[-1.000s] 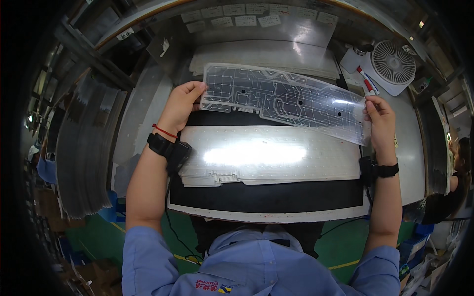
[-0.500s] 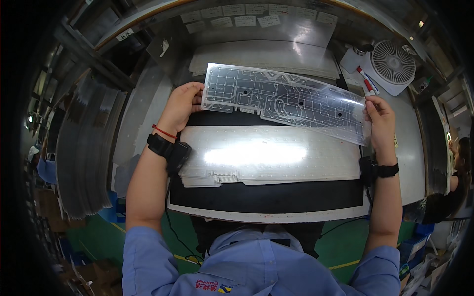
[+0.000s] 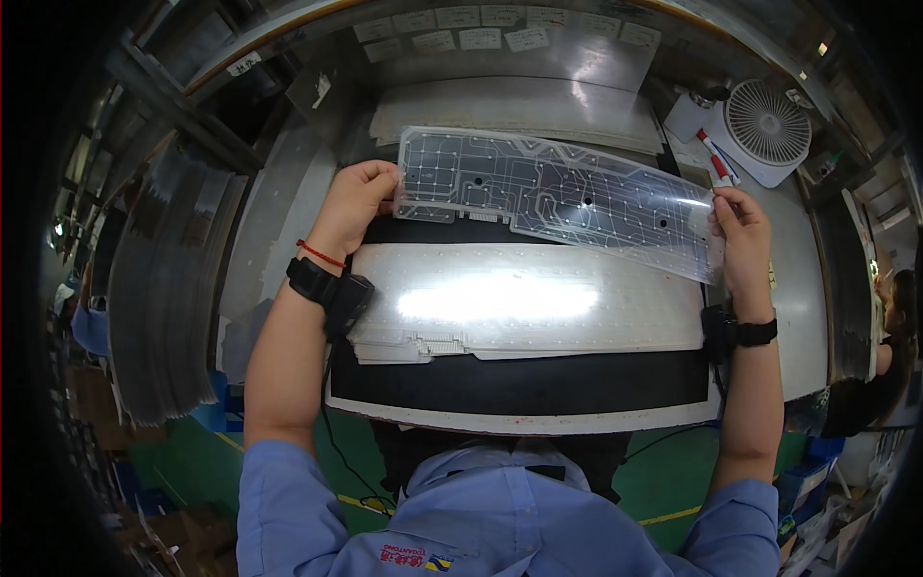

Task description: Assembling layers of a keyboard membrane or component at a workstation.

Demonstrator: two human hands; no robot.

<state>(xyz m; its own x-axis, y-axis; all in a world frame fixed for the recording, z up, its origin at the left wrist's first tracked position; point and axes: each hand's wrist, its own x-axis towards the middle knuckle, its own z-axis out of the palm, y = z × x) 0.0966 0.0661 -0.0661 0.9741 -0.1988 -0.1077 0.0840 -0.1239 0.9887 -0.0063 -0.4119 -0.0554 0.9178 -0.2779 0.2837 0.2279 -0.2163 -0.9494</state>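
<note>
Between my two hands hangs a clear keyboard membrane sheet (image 3: 548, 192), printed with pale circuit lines and dots. Fingers and thumb of my left hand (image 3: 361, 197) pinch its left end; my right hand (image 3: 740, 231) grips the right end, which sits lower, so the sheet slants. Below it, nearer to me, lies a stack of similar pale sheets (image 3: 519, 332) on a black mat (image 3: 538, 380), with strong glare across the top sheet. A small stepped tail shows along the stack's near edge, left of the middle.
Another flat stack of sheets (image 3: 481, 106) lies at the back, under a metal panel with paper labels (image 3: 481, 38). At back right stand a white fan (image 3: 767, 120) and red-capped markers (image 3: 716, 163). Tall sheet stacks (image 3: 163, 288) rise at the left. Another person (image 3: 899, 327) is at far right.
The held sheet has shifted very slightly and its left end has tipped a little. Both hands keep their grip in nearly the same place.
</note>
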